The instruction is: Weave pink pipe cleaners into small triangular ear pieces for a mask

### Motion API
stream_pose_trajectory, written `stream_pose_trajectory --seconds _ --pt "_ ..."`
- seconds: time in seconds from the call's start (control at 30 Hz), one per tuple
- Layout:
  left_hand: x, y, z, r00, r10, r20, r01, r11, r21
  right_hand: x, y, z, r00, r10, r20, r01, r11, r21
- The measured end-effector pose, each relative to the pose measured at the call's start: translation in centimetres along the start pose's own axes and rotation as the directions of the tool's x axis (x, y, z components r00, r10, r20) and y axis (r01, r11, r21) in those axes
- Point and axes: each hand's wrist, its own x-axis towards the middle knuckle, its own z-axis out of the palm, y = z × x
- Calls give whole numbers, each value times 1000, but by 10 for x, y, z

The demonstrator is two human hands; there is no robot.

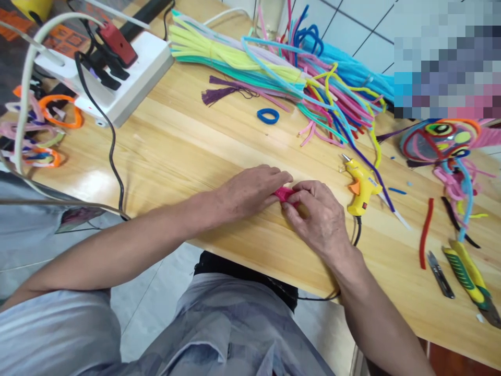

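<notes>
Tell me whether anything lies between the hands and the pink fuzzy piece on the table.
Nothing visible does. The left hand and right hand both grip the pink fuzzy piece on the wooden table, fingers meeting over it. The yellow glue gun lies off to the right, apart from them.

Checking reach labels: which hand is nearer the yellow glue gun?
Right. The right hand sits just left of the glue gun, on the pink piece; the left hand is farther left, beyond that piece.
</notes>
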Motion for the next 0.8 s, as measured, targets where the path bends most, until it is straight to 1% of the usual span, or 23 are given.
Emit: stream_pose_trajectory --seconds 0.17,0.33,0.53,0.63,0.8 --pt "0 -1 -6 1000 -6 9 6 1000 -30 0 -2 1 1000 18 -24 -18 1000 -16" --pt "-3 -1 -17 997 -57 50 56 998 24 -1 0 3 999 9 -51 -10 1000 -27" --pt "-3 -4 -14 997 -45 59 38 994 105 -1 1 3 999 -5 -52 4 1000 -14" --pt "-2 -4 -14 995 -71 66 65 993 95 -2 1 3 998 3 -56 -4 1000 -23" --pt "-1 -2 -20 990 -111 87 106 992 64 -2 1 4 998 18 -65 -20 999 -35"
